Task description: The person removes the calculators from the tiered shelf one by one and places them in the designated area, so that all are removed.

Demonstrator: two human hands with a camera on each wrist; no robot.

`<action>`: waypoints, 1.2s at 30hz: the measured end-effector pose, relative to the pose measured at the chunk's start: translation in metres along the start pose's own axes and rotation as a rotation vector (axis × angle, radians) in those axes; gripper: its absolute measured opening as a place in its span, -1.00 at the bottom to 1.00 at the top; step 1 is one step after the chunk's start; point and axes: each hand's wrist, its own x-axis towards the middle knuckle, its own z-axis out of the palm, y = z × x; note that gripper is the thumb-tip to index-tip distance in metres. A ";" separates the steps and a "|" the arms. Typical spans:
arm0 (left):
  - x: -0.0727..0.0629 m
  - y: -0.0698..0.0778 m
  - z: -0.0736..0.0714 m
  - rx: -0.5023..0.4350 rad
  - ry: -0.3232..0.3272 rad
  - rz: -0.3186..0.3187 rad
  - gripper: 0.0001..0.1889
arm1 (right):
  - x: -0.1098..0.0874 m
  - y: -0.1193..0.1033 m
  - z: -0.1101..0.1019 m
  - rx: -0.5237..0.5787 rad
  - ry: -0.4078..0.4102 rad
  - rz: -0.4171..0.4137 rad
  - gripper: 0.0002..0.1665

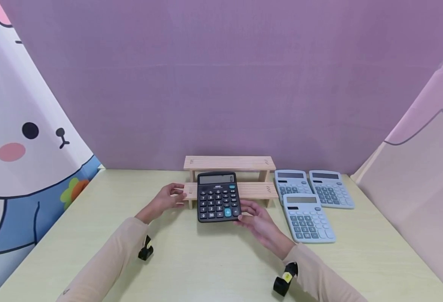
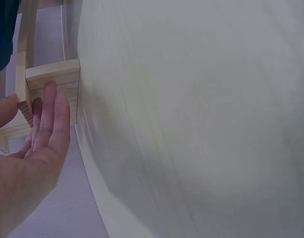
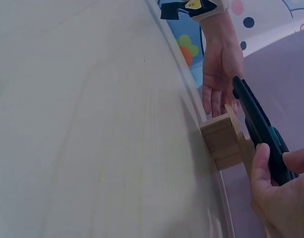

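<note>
A black calculator [image 1: 218, 197] with a blue key leans tilted in front of the two-step wooden stand [image 1: 257, 191], its display facing up. My right hand [image 1: 262, 224] pinches its lower right corner between thumb and fingers. In the right wrist view the calculator [image 3: 261, 129] is seen edge-on, apart from the table. At the stand's left end is my left hand [image 1: 166, 198]. The left wrist view has that hand [image 2: 40, 148] with its thumb at the edge of the lower board and its fingers against the leg [image 2: 68, 87] below, holding the stand's end.
Several light blue calculators lie right of the stand: one at the back [image 1: 291, 178], one farther right [image 1: 331, 188], and one nearer [image 1: 309, 220] overlapping them. The pale table [image 1: 206, 268] meets a purple cloth [image 1: 229, 84] behind. Printed cloth [image 1: 36, 167] hangs at the left.
</note>
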 end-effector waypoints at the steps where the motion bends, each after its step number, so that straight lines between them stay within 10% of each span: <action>1: 0.000 0.000 0.000 0.001 0.003 -0.002 -0.52 | 0.000 0.000 -0.001 0.000 0.000 -0.001 -0.31; 36: -0.006 0.003 0.000 0.020 -0.005 0.028 -0.53 | -0.024 -0.014 -0.051 -0.054 0.079 0.039 -0.29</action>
